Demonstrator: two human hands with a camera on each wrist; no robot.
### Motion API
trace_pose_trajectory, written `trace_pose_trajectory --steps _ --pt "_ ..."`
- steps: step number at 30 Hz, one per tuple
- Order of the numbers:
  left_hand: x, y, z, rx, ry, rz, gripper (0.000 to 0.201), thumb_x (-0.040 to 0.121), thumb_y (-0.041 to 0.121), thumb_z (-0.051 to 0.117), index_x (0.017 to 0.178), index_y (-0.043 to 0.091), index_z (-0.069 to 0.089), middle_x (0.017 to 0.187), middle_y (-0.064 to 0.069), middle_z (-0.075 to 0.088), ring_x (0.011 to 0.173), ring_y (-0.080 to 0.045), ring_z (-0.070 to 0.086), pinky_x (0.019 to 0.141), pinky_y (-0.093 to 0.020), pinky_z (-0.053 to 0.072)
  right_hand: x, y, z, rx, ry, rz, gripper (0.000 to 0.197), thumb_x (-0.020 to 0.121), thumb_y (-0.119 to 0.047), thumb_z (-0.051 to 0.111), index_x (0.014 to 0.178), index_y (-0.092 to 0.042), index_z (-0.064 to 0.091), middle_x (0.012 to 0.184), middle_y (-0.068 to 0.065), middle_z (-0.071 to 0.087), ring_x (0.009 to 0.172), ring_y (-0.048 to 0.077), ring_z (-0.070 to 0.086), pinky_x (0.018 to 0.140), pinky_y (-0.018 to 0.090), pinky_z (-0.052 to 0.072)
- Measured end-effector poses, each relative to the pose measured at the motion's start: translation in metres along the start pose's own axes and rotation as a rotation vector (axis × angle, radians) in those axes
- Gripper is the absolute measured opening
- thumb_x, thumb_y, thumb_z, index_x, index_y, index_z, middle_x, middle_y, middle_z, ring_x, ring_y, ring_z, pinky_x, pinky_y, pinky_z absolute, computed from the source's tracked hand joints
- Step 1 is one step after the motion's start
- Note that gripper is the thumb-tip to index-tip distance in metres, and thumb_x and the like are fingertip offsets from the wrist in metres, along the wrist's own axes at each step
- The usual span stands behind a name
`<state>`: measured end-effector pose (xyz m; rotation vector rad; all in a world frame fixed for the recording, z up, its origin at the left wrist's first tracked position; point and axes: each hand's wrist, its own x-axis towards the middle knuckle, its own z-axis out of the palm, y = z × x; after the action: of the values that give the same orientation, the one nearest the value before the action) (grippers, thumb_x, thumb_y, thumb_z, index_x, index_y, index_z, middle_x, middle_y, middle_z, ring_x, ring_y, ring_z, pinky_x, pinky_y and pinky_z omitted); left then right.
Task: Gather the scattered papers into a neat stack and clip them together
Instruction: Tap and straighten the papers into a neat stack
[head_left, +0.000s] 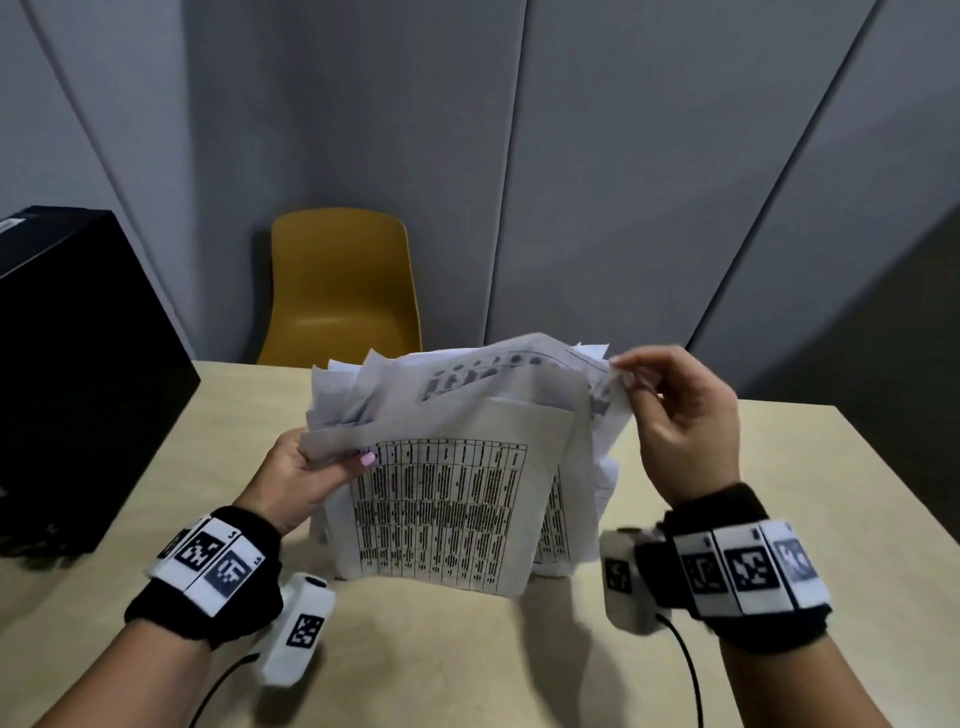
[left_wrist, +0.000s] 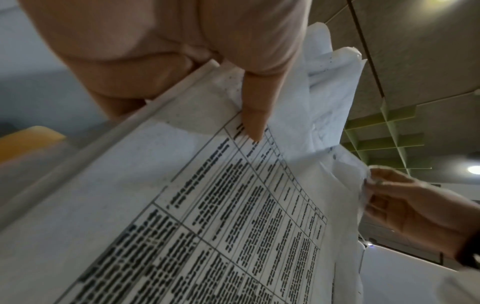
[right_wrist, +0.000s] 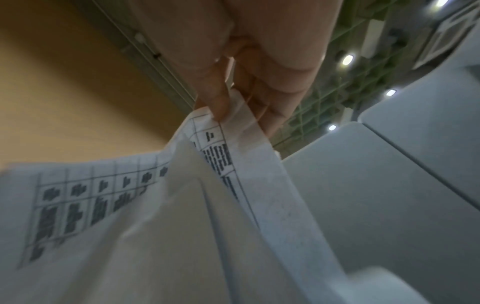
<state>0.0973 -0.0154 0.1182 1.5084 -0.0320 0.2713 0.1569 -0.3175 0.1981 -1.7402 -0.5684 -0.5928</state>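
Note:
An uneven bundle of white printed papers (head_left: 447, 467) stands upright on its lower edge on the beige table (head_left: 467, 649). The front sheet carries a black table of text (left_wrist: 246, 216). My left hand (head_left: 306, 470) grips the bundle's left edge, thumb (left_wrist: 255, 115) pressed on the front sheet. My right hand (head_left: 675, 415) pinches the top right corner of one sheet (right_wrist: 221, 127) between thumb and fingers. The sheets' top edges are ragged and out of line. No clip shows in any view.
A black box (head_left: 78, 374) sits on the table at the left. A yellow chair (head_left: 340, 286) stands behind the table's far edge, against grey wall panels. Cables run from both wrist cameras toward the near edge.

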Motion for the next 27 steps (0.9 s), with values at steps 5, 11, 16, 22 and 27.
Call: trace_pose_trajectory --steps 5,11,16,22,27 --pt "0.002 -0.001 0.004 -0.031 -0.032 0.019 0.059 0.034 0.048 0.089 0.081 0.016 0.073 0.079 0.012 0.075 0.079 -0.003 0.069 0.071 -0.015 0.055 0.020 -0.029 0.030 -0.009 -0.254 -0.032 0.041 0.078 0.015 0.050 0.082 -0.024 0.062 0.080 -0.013 0.065 0.077 -0.004 0.061 0.073 0.009 0.046" --pt "0.002 -0.005 0.005 0.010 0.065 0.042 0.025 0.072 0.008 0.075 0.087 0.028 0.072 0.086 0.025 0.073 0.086 0.009 0.065 0.074 -0.006 0.049 -0.026 0.011 0.015 0.024 0.118 0.101 0.049 0.070 -0.002 0.054 0.109 -0.032 0.049 0.110 0.000 0.057 0.101 0.014 0.055 0.088 0.025 0.044" --pt "0.001 -0.006 0.001 -0.006 0.062 0.012 0.026 0.066 0.028 0.080 0.091 0.031 0.073 0.094 0.022 0.073 0.096 0.003 0.065 0.080 -0.009 0.050 -0.093 0.092 0.007 -0.133 -0.131 0.669 0.045 0.081 -0.001 0.062 0.113 -0.029 0.045 0.111 0.005 0.055 0.109 0.029 0.053 0.094 0.040 0.044" --pt "0.000 -0.005 -0.001 0.005 0.057 -0.013 0.054 0.048 0.046 0.085 0.094 0.023 0.069 0.093 0.018 0.074 0.093 0.000 0.067 0.077 -0.012 0.053 -0.084 0.106 0.017 -0.096 -0.125 0.622 0.026 0.082 -0.010 0.067 0.103 -0.022 0.057 0.096 0.003 0.064 0.097 0.024 0.060 0.087 0.035 0.048" --pt "-0.002 -0.001 0.001 -0.003 0.054 -0.009 0.019 0.067 0.015 0.072 0.082 0.026 0.073 0.086 0.017 0.075 0.089 -0.001 0.068 0.071 -0.010 0.053 -0.063 0.101 0.017 0.033 -0.043 0.555 0.025 0.080 -0.012 0.067 0.071 -0.036 0.066 0.068 -0.014 0.069 0.069 -0.004 0.062 0.071 0.013 0.047"
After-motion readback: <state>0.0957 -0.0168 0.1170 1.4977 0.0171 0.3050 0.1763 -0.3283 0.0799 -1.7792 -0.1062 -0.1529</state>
